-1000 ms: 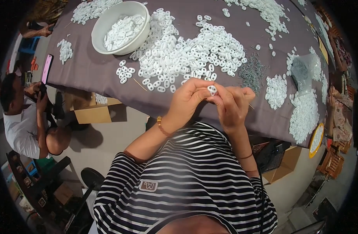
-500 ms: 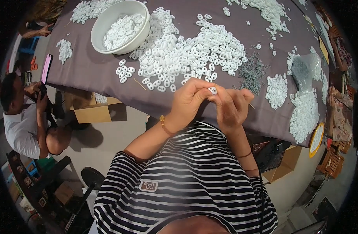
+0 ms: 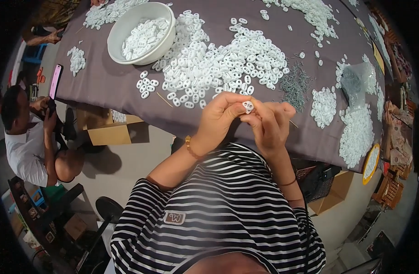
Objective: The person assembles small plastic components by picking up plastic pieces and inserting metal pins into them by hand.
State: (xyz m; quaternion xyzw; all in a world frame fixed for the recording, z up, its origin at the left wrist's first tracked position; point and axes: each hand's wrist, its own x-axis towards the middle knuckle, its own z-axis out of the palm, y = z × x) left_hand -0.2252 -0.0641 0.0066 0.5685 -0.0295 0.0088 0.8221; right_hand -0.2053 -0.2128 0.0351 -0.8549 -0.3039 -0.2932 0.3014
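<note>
My left hand [image 3: 221, 119] pinches a small white oval plastic piece with two holes [image 3: 247, 107] between thumb and finger, just over the table's near edge. Against its right side my right hand [image 3: 269, 122] has its thumb and forefinger closed; whether a tiny part is between them cannot be made out. Beyond my hands spreads a big heap of the same white pieces [image 3: 223, 59]. Right of it lies a pile of thin dark grey pins [image 3: 297, 86]. A small group of white pieces [image 3: 147, 85] sits left of the heap.
A white bowl [image 3: 113, 41] of white pieces stands at the far left on the dark cloth [image 3: 113, 91]. To the right are more piles [image 3: 324, 107] and a clear plastic bag [image 3: 354, 86]. An open carton [image 3: 110, 134] is below the table; a person [image 3: 29, 132] crouches at left.
The white piece has turned to show both its holes more fully. My right fingers have shifted slightly, and both hands stay in nearly the same place.
</note>
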